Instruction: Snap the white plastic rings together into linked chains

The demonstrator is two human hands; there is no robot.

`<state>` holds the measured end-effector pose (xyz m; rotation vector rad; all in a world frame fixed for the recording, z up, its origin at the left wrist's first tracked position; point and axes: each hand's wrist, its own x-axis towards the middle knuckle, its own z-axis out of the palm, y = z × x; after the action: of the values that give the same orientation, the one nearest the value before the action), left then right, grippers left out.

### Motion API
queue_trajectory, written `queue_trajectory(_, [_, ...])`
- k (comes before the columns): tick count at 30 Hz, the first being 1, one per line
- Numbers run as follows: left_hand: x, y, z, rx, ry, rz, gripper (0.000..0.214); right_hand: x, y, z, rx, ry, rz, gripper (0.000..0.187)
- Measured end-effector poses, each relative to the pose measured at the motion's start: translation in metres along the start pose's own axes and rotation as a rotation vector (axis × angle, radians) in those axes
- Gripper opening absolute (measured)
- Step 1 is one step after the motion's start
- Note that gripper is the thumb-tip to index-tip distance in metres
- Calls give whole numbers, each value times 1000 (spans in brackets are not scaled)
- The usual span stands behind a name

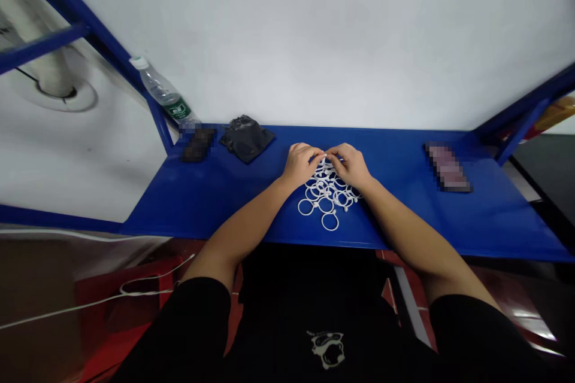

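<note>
A pile of white plastic rings [325, 196], each with a small knob, lies on the blue tabletop [251, 191]. Over the pile's far edge, my left hand [302, 163] and my right hand [349, 164] meet fingertip to fingertip. Both are closed in a pinch on a small white piece [324, 156], which looks like part of one of these rings. Fingers cover most of it, so its full shape is hidden. Nearest to me, a single ring [330, 221] lies at the pile's front edge.
Left of my hands are a crumpled black plastic bag [246, 136], a blurred dark object [197, 145] and a clear bottle [164, 93] with a green label. A blurred pinkish object [448, 167] lies at right. Blue frame posts and a white wall [314, 42] bound the tabletop.
</note>
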<state>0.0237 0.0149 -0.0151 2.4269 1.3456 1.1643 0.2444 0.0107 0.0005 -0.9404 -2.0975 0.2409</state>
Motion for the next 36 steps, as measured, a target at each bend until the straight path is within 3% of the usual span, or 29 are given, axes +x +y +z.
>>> queue_trajectory(10, [0, 0, 0, -3, 61, 28, 12, 0, 0, -1, -13, 1, -8, 26])
queue_trajectory(17, [0, 4, -6, 31, -11, 0, 10, 2, 9, -5, -39, -99, -33, 25])
queue_trajectory(20, [0, 3, -10, 12, -104, 13, 30, 4, 17, -15, -72, -181, -38, 25])
queue_trajectory(24, [-1, 4, -16, -45, -364, 78, 88, 3, 34, -33, -118, -252, 44, 39])
queue_trajectory(27, [-4, 8, -17, -69, -548, 91, 118, 0, 48, -40, -151, -317, 123, 52])
queue_trajectory(31, [-5, 15, -17, -40, -695, 58, 126, -5, 55, -32, -176, -435, 252, 68])
queue_trajectory(36, [-2, 15, -19, 9, -712, -16, 105, -7, 44, -14, -168, -535, 384, 73])
